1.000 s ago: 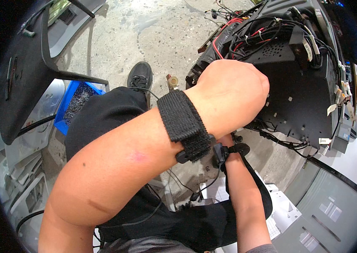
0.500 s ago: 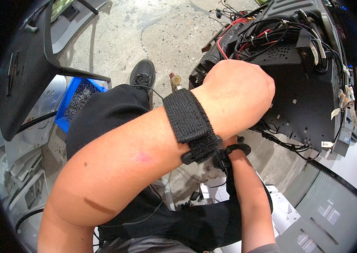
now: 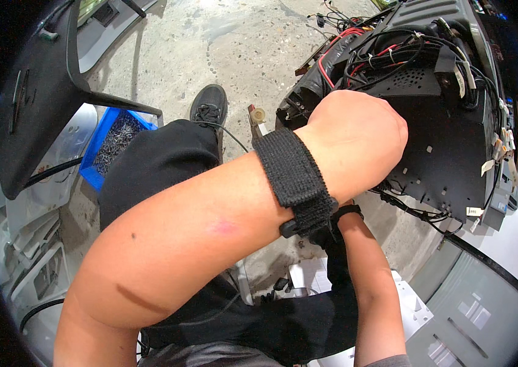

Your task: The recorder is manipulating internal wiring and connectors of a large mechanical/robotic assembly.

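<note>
My left hand [image 3: 360,137] is in front of the black metal housing [image 3: 433,150], back of the hand up. Its knuckles are bent and the fingers curl under, out of sight, so anything in them is hidden. A black woven strap [image 3: 292,174] circles the left wrist. My right forearm [image 3: 374,275] rises from the lower edge and passes beneath the left wrist. A dark band [image 3: 351,211] sits round the right wrist. Beyond it, the right hand is almost wholly covered by the left one, and its fingers do not show.
Black and red cables [image 3: 387,52] lie bundled on top of the housing. A blue bin [image 3: 92,166] of small metal fasteners stands at left, beside a black chair-like frame [image 3: 42,104]. My shoe [image 3: 209,105] rests on the concrete floor. White sheets [image 3: 311,275] lie below.
My left hand and forearm have shifted slightly to the right and a little down. The left wrist now covers more of the right wrist.
</note>
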Demonstrator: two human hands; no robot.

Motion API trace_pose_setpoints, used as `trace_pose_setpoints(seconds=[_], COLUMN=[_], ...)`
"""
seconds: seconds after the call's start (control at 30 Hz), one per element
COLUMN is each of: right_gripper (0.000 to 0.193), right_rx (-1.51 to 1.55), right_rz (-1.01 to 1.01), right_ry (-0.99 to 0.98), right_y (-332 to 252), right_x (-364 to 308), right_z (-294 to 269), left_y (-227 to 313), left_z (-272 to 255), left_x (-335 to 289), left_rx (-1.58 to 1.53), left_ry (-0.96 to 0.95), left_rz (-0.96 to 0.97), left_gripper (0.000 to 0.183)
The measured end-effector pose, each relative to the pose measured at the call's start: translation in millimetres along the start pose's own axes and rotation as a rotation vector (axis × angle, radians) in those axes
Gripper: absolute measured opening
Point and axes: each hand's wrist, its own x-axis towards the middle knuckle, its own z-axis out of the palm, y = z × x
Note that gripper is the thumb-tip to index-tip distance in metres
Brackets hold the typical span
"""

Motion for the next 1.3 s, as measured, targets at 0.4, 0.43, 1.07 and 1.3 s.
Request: trace_pose_setpoints(seconds=[0.4,0.43,1.07,1.3], right_gripper=[0.028,0.027,0.017,0.027], right_rx=[0.014,0.055,0.065,0.751], right_rz=[0.293,0.298,0.116,0.397], right_ry=[-0.029,-0.063,-0.012,-0.003], right_y=[-6.8,-5.5,-29.2,-21.9], right_x=[6.1,7.7,-11.6,-8.2], right_z=[-2.3,-2.3,-29.0,-19.1], left_y=[-0.3,0.9,-3.2,-0.3], left_z=[4.0,4.3,16.4,18.8], left_x=[-1.7,-0.6,4.3,6.5], left_rx=[0.024,0.032,0.065,0.106], left_ry=[0.01,0.022,-0.012,0.038], left_rz=[0.005,0.004,0.011,0.071], left_gripper=[0.013,0.013,0.016,0.018])
